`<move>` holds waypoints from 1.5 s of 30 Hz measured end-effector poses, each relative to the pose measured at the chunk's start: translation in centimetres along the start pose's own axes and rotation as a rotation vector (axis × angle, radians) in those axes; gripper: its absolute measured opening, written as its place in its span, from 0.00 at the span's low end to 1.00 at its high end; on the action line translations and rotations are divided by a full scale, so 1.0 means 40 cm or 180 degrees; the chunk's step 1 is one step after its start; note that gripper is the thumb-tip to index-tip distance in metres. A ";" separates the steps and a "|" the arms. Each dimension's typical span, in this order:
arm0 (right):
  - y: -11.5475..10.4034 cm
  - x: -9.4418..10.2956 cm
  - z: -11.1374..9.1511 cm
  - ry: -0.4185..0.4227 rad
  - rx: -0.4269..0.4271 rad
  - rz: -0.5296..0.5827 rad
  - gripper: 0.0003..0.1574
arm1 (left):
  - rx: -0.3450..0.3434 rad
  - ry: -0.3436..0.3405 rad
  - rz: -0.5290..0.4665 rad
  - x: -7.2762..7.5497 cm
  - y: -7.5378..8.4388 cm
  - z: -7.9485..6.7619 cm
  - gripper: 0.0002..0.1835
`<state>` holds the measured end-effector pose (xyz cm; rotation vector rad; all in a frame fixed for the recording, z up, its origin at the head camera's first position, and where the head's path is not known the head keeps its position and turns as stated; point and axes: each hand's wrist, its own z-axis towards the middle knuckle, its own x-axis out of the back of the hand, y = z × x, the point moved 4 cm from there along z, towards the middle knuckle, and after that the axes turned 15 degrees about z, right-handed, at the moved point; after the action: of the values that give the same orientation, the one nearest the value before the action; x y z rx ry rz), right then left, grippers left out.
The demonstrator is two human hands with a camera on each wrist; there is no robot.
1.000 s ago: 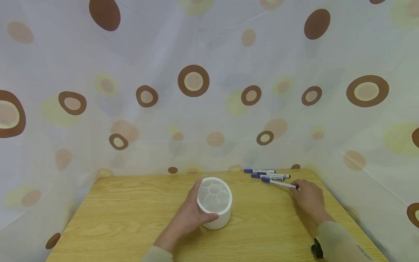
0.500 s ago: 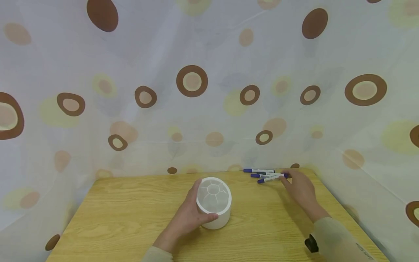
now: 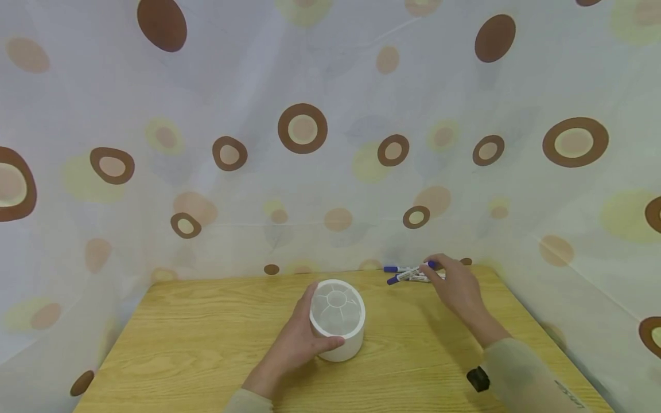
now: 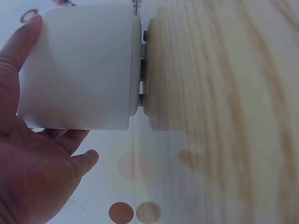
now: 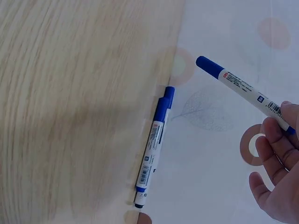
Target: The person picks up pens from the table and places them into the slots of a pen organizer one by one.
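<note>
A round white pen holder (image 3: 338, 344), with an inside divided like a flower, stands upright on the wooden table. My left hand (image 3: 296, 341) grips its left side, thumb across the front; in the left wrist view the fingers (image 4: 81, 161) reach behind its smooth wall (image 4: 84, 70). Toward the back right, my right hand (image 3: 457, 287) pinches a white marker (image 5: 247, 93) by one end. The marker's blue cap (image 5: 210, 66) points away from the hand. In the head view it slants over the other markers (image 5: 152, 149), which lie along the table's back edge.
A spotted curtain (image 3: 304, 189) rises at the table's back and sides. Bare wood (image 3: 206, 327) stretches left of the pen holder. Small feet (image 4: 143, 70) show under the holder's base. A black wrist strap piece (image 3: 478, 379) is at the right sleeve.
My right hand has moved left and farther back, bringing the pinched marker from the right end of the group to over the others. The left hand and the pen holder stay put.
</note>
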<state>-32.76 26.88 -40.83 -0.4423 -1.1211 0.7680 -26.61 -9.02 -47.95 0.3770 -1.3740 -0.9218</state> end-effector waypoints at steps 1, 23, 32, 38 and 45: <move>-0.010 -0.001 0.002 0.0010 0.0022 0.0019 0.20 | -0.0001 0.0003 -0.0012 0.000 0.000 0.000 0.71; -0.206 -0.018 0.009 0.0013 0.0273 0.0430 0.16 | 0.0032 0.0002 -0.0016 0.000 0.004 0.003 0.71; -0.235 -0.032 0.019 -0.0004 0.0342 0.0702 0.15 | -0.0013 -0.0010 -0.0087 0.000 0.001 0.004 0.71; -0.258 -0.050 0.026 -0.0069 0.0354 0.0785 0.13 | 0.0004 -0.0026 -0.0086 0.001 0.002 0.003 0.71; -0.271 -0.073 0.031 -0.0105 0.0380 0.0809 0.11 | -0.0045 -0.0036 -0.0120 0.001 0.005 0.005 0.69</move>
<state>-31.03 17.39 -34.97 -0.4778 -1.0547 1.0625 -26.75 -8.86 -47.74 0.3885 -1.3738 -0.9654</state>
